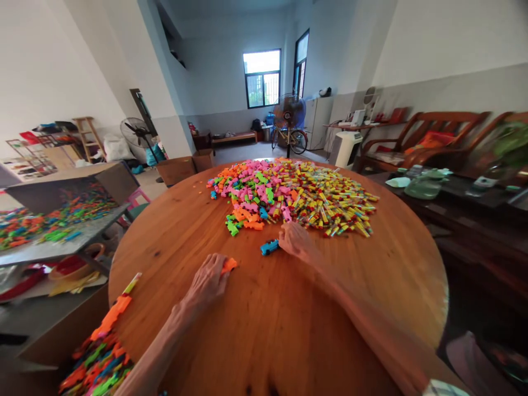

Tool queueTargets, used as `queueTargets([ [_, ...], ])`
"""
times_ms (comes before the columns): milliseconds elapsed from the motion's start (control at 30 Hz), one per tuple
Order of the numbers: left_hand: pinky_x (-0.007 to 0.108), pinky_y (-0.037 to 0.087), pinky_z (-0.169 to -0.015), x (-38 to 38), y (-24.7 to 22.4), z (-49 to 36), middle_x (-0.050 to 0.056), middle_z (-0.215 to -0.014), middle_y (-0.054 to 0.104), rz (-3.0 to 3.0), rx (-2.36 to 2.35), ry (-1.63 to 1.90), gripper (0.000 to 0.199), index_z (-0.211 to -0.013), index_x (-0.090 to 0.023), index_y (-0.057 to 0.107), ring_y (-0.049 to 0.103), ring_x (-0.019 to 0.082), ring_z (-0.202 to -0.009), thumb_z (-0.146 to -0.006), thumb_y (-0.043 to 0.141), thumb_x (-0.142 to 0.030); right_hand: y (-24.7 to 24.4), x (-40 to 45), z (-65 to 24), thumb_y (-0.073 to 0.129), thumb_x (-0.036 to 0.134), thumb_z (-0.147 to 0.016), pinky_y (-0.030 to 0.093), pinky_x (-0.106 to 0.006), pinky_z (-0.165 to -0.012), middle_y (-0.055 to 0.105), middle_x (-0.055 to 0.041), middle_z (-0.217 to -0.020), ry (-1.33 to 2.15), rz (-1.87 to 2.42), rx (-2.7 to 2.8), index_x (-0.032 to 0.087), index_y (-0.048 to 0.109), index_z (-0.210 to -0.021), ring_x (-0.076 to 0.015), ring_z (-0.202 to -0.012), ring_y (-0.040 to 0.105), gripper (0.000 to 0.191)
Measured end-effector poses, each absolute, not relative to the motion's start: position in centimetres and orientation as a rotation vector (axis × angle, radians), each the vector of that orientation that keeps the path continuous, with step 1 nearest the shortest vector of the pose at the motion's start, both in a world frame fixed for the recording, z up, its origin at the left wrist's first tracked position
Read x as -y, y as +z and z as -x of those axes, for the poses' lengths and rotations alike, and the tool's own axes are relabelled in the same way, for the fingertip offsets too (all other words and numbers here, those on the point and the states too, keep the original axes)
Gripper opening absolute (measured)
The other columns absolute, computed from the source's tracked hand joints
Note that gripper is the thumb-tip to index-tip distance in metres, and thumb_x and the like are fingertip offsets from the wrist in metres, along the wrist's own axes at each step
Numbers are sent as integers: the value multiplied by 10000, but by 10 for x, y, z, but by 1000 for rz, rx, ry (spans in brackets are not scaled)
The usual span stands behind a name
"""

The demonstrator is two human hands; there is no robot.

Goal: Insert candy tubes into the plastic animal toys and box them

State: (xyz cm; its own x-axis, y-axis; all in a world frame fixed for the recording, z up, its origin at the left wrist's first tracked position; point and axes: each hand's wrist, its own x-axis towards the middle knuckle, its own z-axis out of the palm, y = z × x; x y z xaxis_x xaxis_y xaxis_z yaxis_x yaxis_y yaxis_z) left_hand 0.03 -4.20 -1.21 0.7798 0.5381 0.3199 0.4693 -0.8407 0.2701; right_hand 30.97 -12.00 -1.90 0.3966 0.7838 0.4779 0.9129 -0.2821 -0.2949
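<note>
On the round wooden table [173,231], my left hand [209,275] is closed round an orange plastic toy [229,265], whose end sticks out to the right of the fingers. My right hand [294,238] reaches to the near edge of the pile, its fingers curled together; what they hold, if anything, is hidden. A blue toy [269,247] lies just left of my right hand. Pink, orange and green toys [251,190] form the left part of the pile. Yellow and red tubes with clear ends [334,201] form the right part.
Below the table's left edge, a cardboard box [61,330] holds many coloured toys; an orange one with a tube leans at the table edge. A side table [94,234] at the left bears more toys. Wooden chairs [424,124] and a dark table [454,206] stand at the right.
</note>
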Motion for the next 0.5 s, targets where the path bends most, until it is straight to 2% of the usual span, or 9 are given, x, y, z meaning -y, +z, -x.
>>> queueTargets([
  [167, 355, 531, -788, 41, -22, 15, 72, -1006, 640, -2767, -774, 698, 180, -1112, -219, 539, 646, 239, -921, -976, 477, -320, -32, 141, -327, 507, 153, -867, 523, -366, -771, 688, -201, -1026, -425, 2322, 1236, 82, 662, -1126, -293, -920, 651, 310],
  [300, 338, 525, -769, 38, -30, 17, 66, -994, 642, -2763, -738, 852, 241, -1143, -214, 543, 642, 233, -896, -980, 514, -389, -34, 156, -345, 540, 138, -832, 519, -338, -769, 693, -170, -1009, -471, 2376, 1174, 95, 654, -1152, -274, -932, 653, 343],
  [500, 358, 508, -786, 37, -31, 15, 72, -994, 643, -2796, -688, 814, 247, -1144, -214, 569, 621, 239, -899, -984, 512, -394, -28, 168, -357, 508, 240, -955, 500, -330, -727, 690, -169, -960, -536, 2399, 1019, 70, 641, -1135, -248, -848, 659, 281],
])
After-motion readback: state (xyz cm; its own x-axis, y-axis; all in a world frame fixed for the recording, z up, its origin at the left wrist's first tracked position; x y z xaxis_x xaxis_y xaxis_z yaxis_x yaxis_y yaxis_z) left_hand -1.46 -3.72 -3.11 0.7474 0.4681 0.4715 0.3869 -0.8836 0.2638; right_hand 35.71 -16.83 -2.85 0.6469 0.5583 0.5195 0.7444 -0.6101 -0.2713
